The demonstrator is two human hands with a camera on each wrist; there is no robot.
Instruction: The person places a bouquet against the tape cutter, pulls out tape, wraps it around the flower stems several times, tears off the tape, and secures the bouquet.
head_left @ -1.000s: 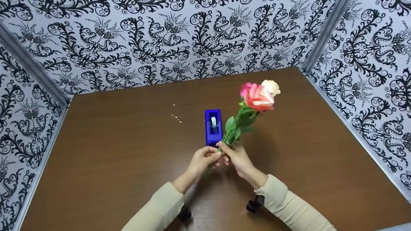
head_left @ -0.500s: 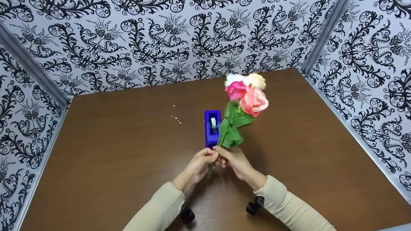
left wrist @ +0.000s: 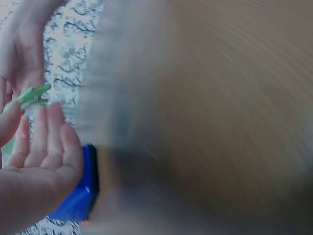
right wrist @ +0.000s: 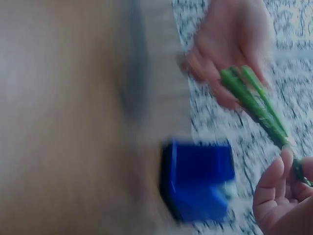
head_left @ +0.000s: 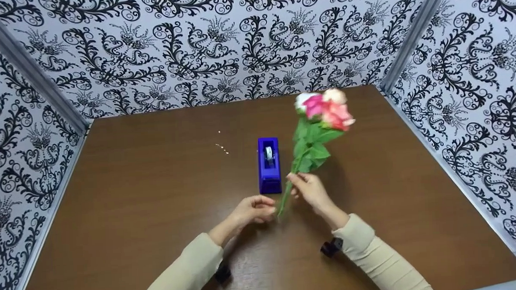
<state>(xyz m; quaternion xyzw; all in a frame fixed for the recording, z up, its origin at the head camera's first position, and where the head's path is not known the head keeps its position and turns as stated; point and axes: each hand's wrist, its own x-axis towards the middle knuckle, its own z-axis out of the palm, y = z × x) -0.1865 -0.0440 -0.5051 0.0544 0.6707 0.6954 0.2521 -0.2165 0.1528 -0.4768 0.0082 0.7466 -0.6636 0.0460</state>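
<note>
My right hand (head_left: 311, 192) pinches the green stems of a bunch of roses (head_left: 325, 110), with white, cream, magenta and coral blooms tilted away to the upper right. In the right wrist view the cut ends of the stems (right wrist: 254, 103) stick out past the fingertips, and a glossy patch shows along them. Just left of the stem ends, my left hand (head_left: 254, 210) holds nothing, its fingers loosely bent; the left wrist view shows those fingers (left wrist: 41, 142) spread apart. Beyond the hands stands a blue tape dispenser (head_left: 270, 181) with a roll of tape in it.
Several tiny pale scraps (head_left: 223, 148) lie on the brown table (head_left: 156, 187), left of the dispenser. Patterned white-and-black panels (head_left: 203, 48) enclose the back and both sides. Much of both wrist views is blurred.
The left hand has let go of the stems and moved slightly left and nearer. The right hand has carried the roses to the right, uncovering the dispenser's front.
</note>
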